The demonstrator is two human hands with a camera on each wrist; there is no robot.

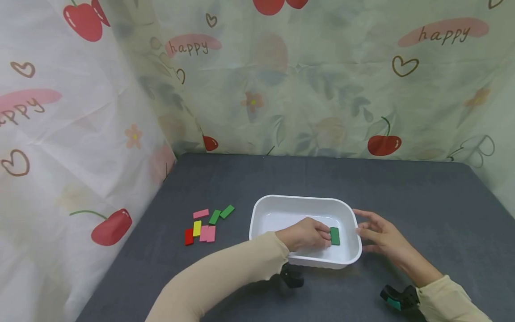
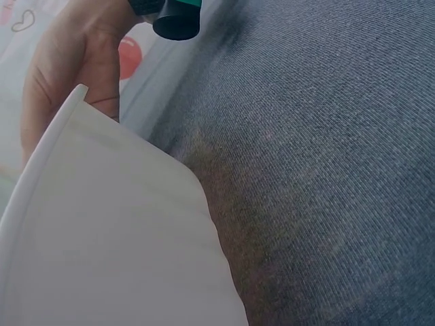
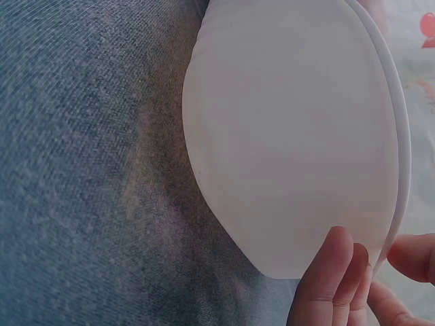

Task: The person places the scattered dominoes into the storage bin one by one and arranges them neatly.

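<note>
A white rectangular tray stands on the dark table. My left hand reaches inside it from the left, palm down. Its bent fingers and thumb pinch the left edge of a green tile in the tray's right part. At the tray's right end, my right hand rests its fingertips against the rim and outer wall. In the right wrist view, extended fingers lie along that wall. The left wrist view shows the tray's outside, with the left hand's fingertips hidden behind it.
Left of the tray lies a loose group of tiles: a red one, a yellow one, several pink ones and two green ones. A patterned curtain hangs behind the dark table.
</note>
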